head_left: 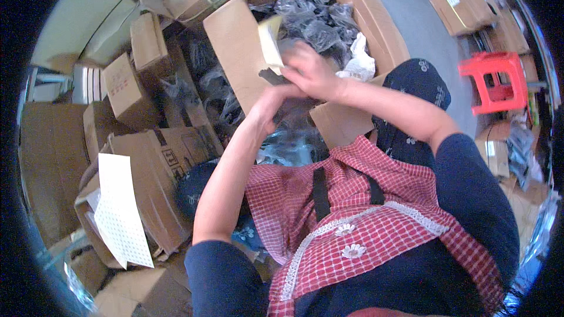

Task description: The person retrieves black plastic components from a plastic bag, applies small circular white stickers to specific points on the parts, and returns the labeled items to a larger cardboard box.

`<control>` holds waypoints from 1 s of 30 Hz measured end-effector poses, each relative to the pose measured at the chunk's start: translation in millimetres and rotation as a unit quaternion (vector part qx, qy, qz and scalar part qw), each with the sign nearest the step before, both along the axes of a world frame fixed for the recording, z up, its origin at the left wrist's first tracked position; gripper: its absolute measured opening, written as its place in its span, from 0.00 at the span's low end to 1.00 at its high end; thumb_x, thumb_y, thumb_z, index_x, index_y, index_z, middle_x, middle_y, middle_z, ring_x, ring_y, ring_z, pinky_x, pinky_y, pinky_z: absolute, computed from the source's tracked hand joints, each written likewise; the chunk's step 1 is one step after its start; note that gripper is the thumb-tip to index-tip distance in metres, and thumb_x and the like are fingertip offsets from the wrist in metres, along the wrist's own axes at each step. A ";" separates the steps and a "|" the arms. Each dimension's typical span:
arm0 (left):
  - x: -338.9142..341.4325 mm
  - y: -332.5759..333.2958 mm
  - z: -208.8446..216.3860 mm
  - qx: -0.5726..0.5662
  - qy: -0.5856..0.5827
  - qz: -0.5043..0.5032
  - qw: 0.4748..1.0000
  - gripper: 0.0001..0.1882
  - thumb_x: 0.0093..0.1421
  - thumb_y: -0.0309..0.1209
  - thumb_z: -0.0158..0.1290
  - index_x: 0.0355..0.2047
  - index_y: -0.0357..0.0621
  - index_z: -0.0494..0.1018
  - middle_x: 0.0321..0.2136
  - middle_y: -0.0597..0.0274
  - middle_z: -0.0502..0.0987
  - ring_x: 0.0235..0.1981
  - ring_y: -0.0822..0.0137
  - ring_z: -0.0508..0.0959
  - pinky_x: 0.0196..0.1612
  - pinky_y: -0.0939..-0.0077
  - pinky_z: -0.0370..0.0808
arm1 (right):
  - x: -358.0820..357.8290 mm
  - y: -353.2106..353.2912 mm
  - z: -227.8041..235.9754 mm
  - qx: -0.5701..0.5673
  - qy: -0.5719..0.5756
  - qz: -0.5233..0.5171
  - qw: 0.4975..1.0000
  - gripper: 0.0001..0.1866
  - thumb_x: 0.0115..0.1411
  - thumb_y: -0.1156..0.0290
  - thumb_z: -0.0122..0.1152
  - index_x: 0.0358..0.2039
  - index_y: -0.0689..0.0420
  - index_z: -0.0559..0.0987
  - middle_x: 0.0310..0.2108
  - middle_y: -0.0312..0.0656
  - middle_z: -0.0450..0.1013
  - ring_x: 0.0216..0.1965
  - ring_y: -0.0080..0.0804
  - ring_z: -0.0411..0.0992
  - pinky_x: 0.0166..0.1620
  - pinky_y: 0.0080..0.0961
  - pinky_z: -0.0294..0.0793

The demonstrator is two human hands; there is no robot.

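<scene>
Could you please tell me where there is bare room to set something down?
Grey floor lies bare between the open carton and the red stool, left of the labelled box. It is crowded inside that carton, with its dark plastic bags, and on the left, where other cartons stand close together.

The apron (352,188) was red with a white check, its lace trim (414,218) and daisies (353,250) white; the sleeves (477,194) navy, the trousers (418,85) dark with small pale motifs. The stool (512,73) was plain red, the open carton (376,17) brown, the plastic bags (323,32) smoky grey, the paper slip (270,42) pale yellow and white
</scene>
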State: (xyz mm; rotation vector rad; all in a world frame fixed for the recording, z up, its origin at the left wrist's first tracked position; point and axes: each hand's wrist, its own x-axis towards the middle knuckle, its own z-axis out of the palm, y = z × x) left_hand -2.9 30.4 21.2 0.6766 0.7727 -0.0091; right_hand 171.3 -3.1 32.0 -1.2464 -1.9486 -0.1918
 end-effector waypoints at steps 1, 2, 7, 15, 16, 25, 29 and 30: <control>-6.3 -5.8 8.4 0.045 0.007 -0.032 0.998 0.13 0.52 0.28 0.58 0.37 0.36 0.75 0.30 0.55 0.80 0.29 0.63 0.82 0.36 0.68 0.81 | 0.9 9.3 5.4 0.073 0.038 -0.024 0.996 0.15 0.59 0.69 0.60 0.44 0.62 0.74 0.35 0.45 0.72 0.38 0.39 0.70 0.42 0.33 0.72; -7.1 -12.1 21.1 0.089 0.009 -0.055 0.994 0.14 0.50 0.29 0.59 0.37 0.35 0.75 0.29 0.55 0.80 0.29 0.63 0.82 0.36 0.69 0.81 | 15.3 12.5 5.8 -0.005 0.124 -0.075 0.989 0.12 0.59 0.67 0.59 0.38 0.62 0.76 0.33 0.50 0.74 0.35 0.42 0.72 0.41 0.34 0.72; -7.6 13.7 10.6 0.000 0.033 0.055 0.998 0.15 0.47 0.29 0.60 0.36 0.37 0.77 0.29 0.56 0.81 0.28 0.58 0.82 0.38 0.64 0.81 | 55.5 6.8 31.7 -0.219 0.332 -0.101 0.912 0.19 0.52 0.66 0.62 0.44 0.63 0.79 0.34 0.43 0.78 0.37 0.28 0.73 0.44 0.26 0.71; -29.3 48.5 26.3 0.087 -0.132 0.248 0.956 0.19 0.50 0.27 0.55 0.43 0.36 0.72 0.41 0.51 0.78 0.42 0.58 0.79 0.49 0.65 0.77 | 79.8 -12.9 53.8 -0.320 0.639 0.052 0.697 0.18 0.49 0.72 0.69 0.41 0.60 0.78 0.40 0.43 0.77 0.42 0.30 0.74 0.50 0.29 0.71; -27.3 46.3 30.3 0.116 -0.156 0.233 0.953 0.20 0.48 0.27 0.56 0.43 0.36 0.72 0.42 0.51 0.78 0.41 0.59 0.78 0.48 0.67 0.77 | 81.1 -14.9 53.3 -0.333 0.637 0.056 0.693 0.18 0.51 0.73 0.68 0.43 0.60 0.77 0.41 0.43 0.76 0.43 0.30 0.74 0.51 0.28 0.71; -27.9 30.0 25.1 0.148 -0.188 0.146 0.960 0.35 0.37 0.25 0.57 0.52 0.32 0.69 0.43 0.58 0.74 0.42 0.63 0.74 0.54 0.71 0.69 | 63.7 -20.6 47.6 -0.300 0.457 0.058 0.835 0.16 0.57 0.71 0.65 0.46 0.60 0.78 0.43 0.38 0.78 0.43 0.23 0.74 0.50 0.25 0.72; -20.7 21.1 35.5 0.150 -0.169 0.179 0.958 0.36 0.38 0.25 0.57 0.53 0.33 0.69 0.41 0.58 0.74 0.40 0.63 0.75 0.51 0.71 0.71 | 58.9 -17.4 29.2 -0.289 0.437 0.016 0.852 0.16 0.62 0.67 0.61 0.47 0.61 0.78 0.42 0.36 0.78 0.43 0.21 0.73 0.50 0.25 0.71; -20.4 19.1 36.5 0.163 -0.160 0.192 0.954 0.37 0.37 0.27 0.57 0.54 0.33 0.69 0.41 0.56 0.75 0.40 0.63 0.75 0.50 0.71 0.72 | 54.4 -15.4 28.8 -0.294 0.433 0.013 0.852 0.16 0.63 0.66 0.60 0.48 0.62 0.78 0.42 0.35 0.78 0.43 0.22 0.73 0.50 0.25 0.71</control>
